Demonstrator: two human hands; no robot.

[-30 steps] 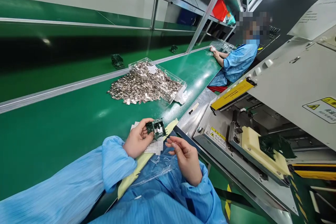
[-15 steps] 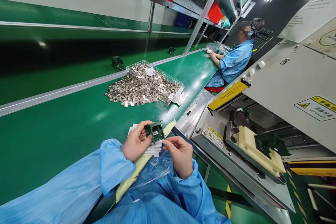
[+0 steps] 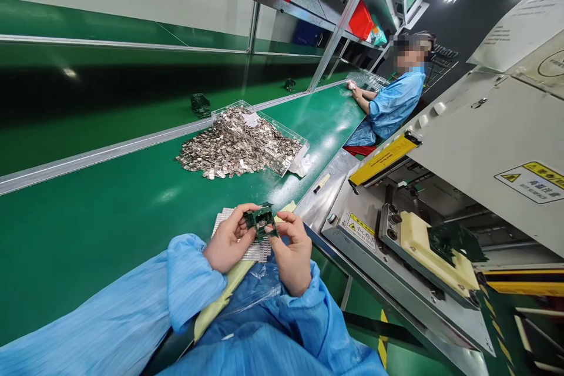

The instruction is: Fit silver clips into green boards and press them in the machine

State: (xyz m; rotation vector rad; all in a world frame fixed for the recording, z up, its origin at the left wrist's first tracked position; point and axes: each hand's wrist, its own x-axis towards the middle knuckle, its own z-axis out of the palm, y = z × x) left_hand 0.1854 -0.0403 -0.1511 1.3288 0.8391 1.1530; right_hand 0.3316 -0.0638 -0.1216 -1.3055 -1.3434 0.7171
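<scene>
A small dark green frame-like part with an opening in its middle is held up over the bench edge. My left hand is closed on its left side, thumb below and fingers behind. On its right side, my right hand grips the lower corner between thumb and fingers; whether it also holds a small piece cannot be made out. Beneath the hands lies a stack of ribbed light-grey strips, beside a pale yellow sheet. Clear plastic film covers my lap.
A heap of small metal pieces spills from a clear tray on the green bench. Dark green parts stand behind the rail. At right is a machine with a cream fixture. A co-worker sits farther along; a marker lies nearby.
My right hand has moved up and left, from the part's lower right corner to a closer grip on its right side. The part has turned slightly in my left hand.
</scene>
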